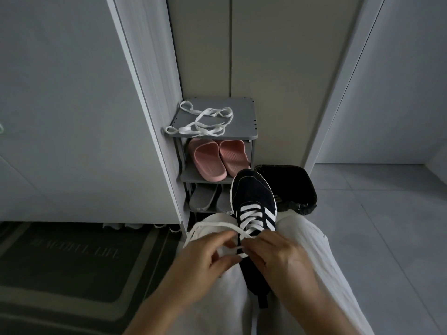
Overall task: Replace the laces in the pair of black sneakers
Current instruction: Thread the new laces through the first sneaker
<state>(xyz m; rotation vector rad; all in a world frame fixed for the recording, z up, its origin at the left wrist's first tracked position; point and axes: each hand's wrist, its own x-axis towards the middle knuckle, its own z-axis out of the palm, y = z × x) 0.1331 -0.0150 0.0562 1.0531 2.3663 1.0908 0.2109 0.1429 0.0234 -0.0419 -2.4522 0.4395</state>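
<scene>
A black sneaker with white stripes and a white sole lies between my knees, toe pointing away. A white lace crosses its lower eyelets. My left hand pinches a loop of that lace near the top eyelets. My right hand pinches the lace end on the sneaker's right side, fingertips close to the left hand's. A long strand of the lace trails left over my thigh. Another loose white lace lies tangled on top of the grey shoe rack. The second sneaker is out of sight.
The rack holds pink slippers and grey slippers on lower shelves. A black-lined bin stands right of it. A dark doormat covers the floor at left. Grey tiles spread to the right.
</scene>
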